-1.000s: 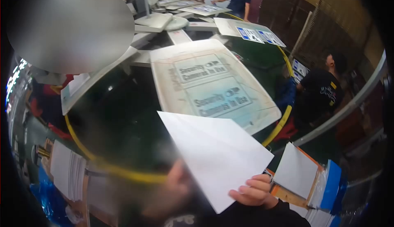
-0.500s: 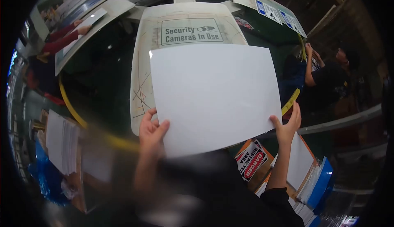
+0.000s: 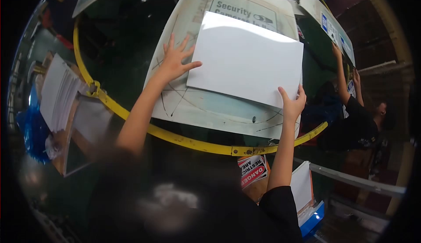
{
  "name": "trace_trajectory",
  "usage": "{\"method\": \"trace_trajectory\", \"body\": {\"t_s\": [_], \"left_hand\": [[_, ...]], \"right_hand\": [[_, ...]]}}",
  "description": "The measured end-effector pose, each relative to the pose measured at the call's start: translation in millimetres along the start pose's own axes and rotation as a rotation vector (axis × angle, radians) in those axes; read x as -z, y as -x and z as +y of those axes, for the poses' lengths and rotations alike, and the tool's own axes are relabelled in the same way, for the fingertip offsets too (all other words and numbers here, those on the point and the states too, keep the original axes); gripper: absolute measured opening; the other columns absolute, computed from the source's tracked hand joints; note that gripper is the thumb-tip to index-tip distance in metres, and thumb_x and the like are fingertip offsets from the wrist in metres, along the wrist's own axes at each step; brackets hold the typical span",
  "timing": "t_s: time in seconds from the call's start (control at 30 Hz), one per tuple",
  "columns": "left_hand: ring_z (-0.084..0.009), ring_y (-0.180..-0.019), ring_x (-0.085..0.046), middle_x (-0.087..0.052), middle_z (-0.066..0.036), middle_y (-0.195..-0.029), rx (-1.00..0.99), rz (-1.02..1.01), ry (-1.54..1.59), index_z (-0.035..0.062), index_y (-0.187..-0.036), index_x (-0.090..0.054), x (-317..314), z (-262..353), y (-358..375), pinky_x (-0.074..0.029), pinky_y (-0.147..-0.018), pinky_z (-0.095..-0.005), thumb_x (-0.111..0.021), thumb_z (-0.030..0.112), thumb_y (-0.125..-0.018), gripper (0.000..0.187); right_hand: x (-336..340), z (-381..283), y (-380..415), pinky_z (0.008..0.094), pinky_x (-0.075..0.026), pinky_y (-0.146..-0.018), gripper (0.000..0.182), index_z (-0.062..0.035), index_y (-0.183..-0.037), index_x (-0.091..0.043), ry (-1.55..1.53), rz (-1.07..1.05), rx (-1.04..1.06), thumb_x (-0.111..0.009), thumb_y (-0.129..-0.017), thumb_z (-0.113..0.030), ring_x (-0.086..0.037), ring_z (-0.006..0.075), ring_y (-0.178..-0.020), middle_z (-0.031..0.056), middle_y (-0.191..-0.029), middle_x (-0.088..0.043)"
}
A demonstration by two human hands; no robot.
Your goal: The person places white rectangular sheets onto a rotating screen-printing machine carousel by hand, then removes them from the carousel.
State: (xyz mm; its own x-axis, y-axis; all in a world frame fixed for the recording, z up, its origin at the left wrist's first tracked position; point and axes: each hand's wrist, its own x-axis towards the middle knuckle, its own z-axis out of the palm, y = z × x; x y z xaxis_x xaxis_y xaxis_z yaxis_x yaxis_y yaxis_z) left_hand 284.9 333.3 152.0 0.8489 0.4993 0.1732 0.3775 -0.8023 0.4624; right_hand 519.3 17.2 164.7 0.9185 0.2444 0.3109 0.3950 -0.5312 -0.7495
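Observation:
A blank white sheet (image 3: 247, 61) lies over the pale platen (image 3: 206, 111), covering part of the printed "Security Cameras In Use" text (image 3: 234, 8). My left hand (image 3: 177, 61) has its fingers spread over the platen, with the thumb at the sheet's left edge. At the lower right corner of the sheet is my right hand (image 3: 291, 102), its thumb on top and its fingers along the right edge.
A yellow curved rail (image 3: 197, 144) runs below the platen. White sheets are stacked at left (image 3: 59, 96) and lower right (image 3: 301, 186). A red "Danger" sign (image 3: 252, 170) lies below the rail. Another person (image 3: 355, 120) reaches toward a platen at right.
The sheet has gone from being held up in both hands to lying over the platen. My left hand has let go and spread its fingers. The view has shifted, and the person at right has raised their arms.

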Motion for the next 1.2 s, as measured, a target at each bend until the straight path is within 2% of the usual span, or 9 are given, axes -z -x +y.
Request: {"method": "trace_trajectory", "body": {"t_s": [0.1, 0.13, 0.37, 0.43, 0.77, 0.9, 1.1, 1.2], "left_hand": [[-0.0465, -0.133, 0.014, -0.015, -0.012, -0.150, 0.087, -0.024, -0.137, 0.0197, -0.129, -0.050, 3, -1, 1, 0.009, -0.098, -0.0673, -0.063, 0.069, -0.061, 0.085], [-0.0472, -0.133, 0.015, -0.011, -0.011, -0.151, 0.127, -0.041, -0.162, 0.0248, -0.130, -0.050, 0, -4, -2, 0.010, -0.095, -0.0706, -0.066, 0.072, -0.053, 0.091], [-0.0470, -0.133, 0.016, -0.003, -0.009, -0.152, 0.149, -0.034, -0.266, 0.0309, -0.130, -0.048, -3, -4, -8, 0.008, -0.094, -0.0727, -0.070, 0.070, -0.045, 0.097], [-0.0471, -0.133, 0.015, -0.003, -0.009, -0.152, 0.155, -0.043, -0.265, 0.0319, -0.130, -0.048, -1, -4, -8, 0.007, -0.095, -0.0718, -0.072, 0.069, -0.043, 0.097], [-0.0482, -0.132, 0.015, -0.003, -0.010, -0.151, 0.151, -0.039, -0.217, 0.0275, -0.129, -0.051, -4, 3, -9, 0.007, -0.093, -0.0739, -0.072, 0.069, -0.042, 0.098], [-0.0490, -0.131, 0.015, -0.003, -0.011, -0.151, 0.185, -0.039, -0.233, 0.0293, -0.129, -0.050, -8, 8, -7, 0.007, -0.093, -0.0746, -0.072, 0.068, -0.044, 0.096], [-0.0488, -0.132, 0.015, -0.004, -0.014, -0.150, 0.215, 0.067, -0.223, 0.0308, -0.127, -0.051, -11, 16, -3, 0.007, -0.092, -0.0754, -0.075, 0.063, -0.044, 0.092], [-0.0485, -0.132, 0.014, -0.005, -0.018, -0.150, 0.224, 0.051, -0.233, 0.0308, -0.126, -0.052, -8, 26, -1, 0.007, -0.092, -0.0753, -0.076, 0.058, -0.048, 0.086]], "right_hand": [[-14, -9, -3, 0.0374, -0.040, -0.093, 0.082, 0.0080, -0.120, -0.049, 0.103, -0.023, 0.003, -0.084, -0.058, -0.033, -0.049, 0.0295, -0.108, 0.0196, -0.117, -0.048], [-18, -7, -6, 0.0379, -0.040, -0.092, 0.083, 0.0083, -0.119, -0.050, 0.102, -0.017, 0.020, -0.085, -0.057, -0.034, -0.049, 0.0303, -0.108, 0.0197, -0.115, -0.048], [-25, -4, -13, 0.0381, -0.039, -0.093, 0.083, 0.0095, -0.118, -0.050, 0.227, -0.014, 0.062, -0.085, -0.056, -0.034, -0.049, 0.0320, -0.107, 0.0203, -0.113, -0.049], [-24, -6, -13, 0.0386, -0.039, -0.094, 0.083, 0.0062, -0.121, -0.048, 0.223, -0.033, 0.022, -0.084, -0.057, -0.033, -0.047, 0.0323, -0.111, 0.0185, -0.117, -0.046], [-22, 8, -23, 0.0387, -0.037, -0.097, 0.084, 0.0062, -0.121, -0.048, 0.213, -0.068, 0.054, -0.085, -0.056, -0.031, -0.046, 0.0335, -0.113, 0.0205, -0.121, -0.045], [-21, 10, -24, 0.0391, -0.037, -0.097, 0.084, 0.0071, -0.120, -0.048, 0.219, -0.069, 0.042, -0.085, -0.055, -0.032, -0.046, 0.0336, -0.113, 0.0210, -0.120, -0.046], [-22, 12, -25, 0.0397, -0.039, -0.095, 0.084, 0.0046, -0.120, -0.050, 0.240, -0.069, 0.039, -0.085, -0.055, -0.034, -0.048, 0.0334, -0.111, 0.0200, -0.118, -0.047], [-24, 18, -29, 0.0399, -0.040, -0.094, 0.083, 0.0043, -0.120, -0.050, 0.269, -0.070, 0.080, -0.085, -0.055, -0.035, -0.048, 0.0336, -0.110, 0.0202, -0.117, -0.048]]}}
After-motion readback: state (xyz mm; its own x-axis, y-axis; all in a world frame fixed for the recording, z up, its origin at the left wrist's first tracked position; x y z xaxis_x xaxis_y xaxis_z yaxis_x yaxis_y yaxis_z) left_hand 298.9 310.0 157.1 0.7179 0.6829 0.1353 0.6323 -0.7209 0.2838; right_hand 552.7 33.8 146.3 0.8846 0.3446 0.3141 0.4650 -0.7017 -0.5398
